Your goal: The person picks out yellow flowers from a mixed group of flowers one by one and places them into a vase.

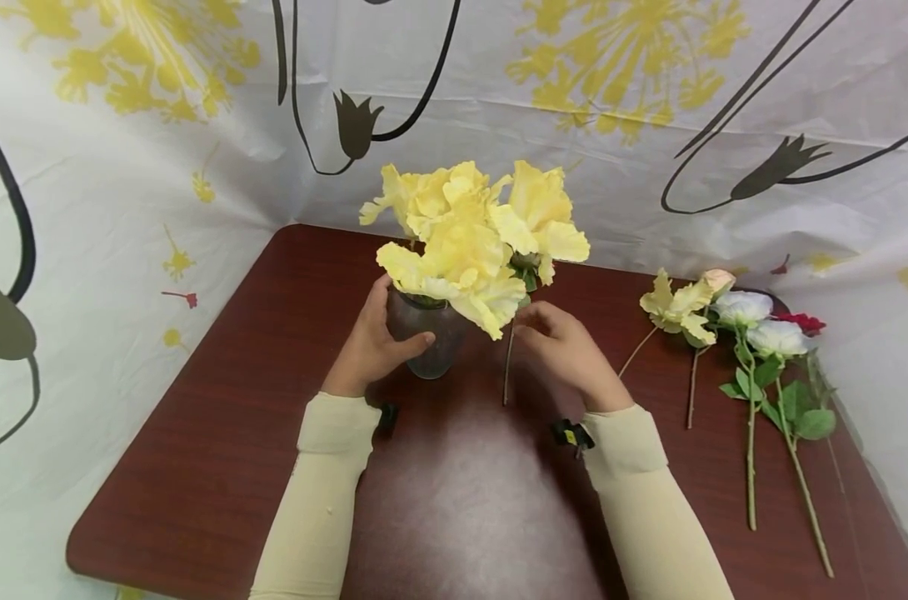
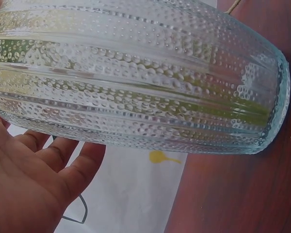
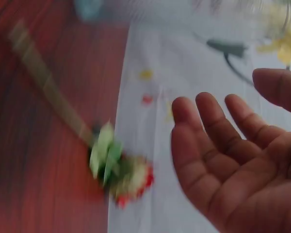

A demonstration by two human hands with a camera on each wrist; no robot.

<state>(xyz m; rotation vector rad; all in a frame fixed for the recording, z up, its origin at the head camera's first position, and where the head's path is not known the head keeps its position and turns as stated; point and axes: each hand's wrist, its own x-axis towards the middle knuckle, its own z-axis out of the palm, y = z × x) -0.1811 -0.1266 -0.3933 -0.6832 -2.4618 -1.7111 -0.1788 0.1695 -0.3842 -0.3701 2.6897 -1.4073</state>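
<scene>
A clear textured glass vase (image 1: 430,342) stands on the table, full of large yellow flowers (image 1: 461,242). My left hand (image 1: 379,337) holds it near the rim, thumb across the front and fingers round the left side. The left wrist view shows the vase's dimpled wall (image 2: 136,87) with green stems inside, and the fingers (image 2: 82,162) against it. My right hand (image 1: 562,346) is just right of the vase, fingers loosely bent, nothing in the palm (image 3: 252,179). Close to it lies a flower with a brown stem (image 1: 508,367); its red-edged head (image 3: 133,179) is blurred in the right wrist view.
On the right side of the dark red table (image 1: 222,433) lie more loose flowers: a yellow one (image 1: 679,308), a pale pink one (image 1: 718,281), white ones (image 1: 778,338) with long stems and a red one (image 1: 802,323). A patterned white sheet (image 1: 439,108) hangs behind the table.
</scene>
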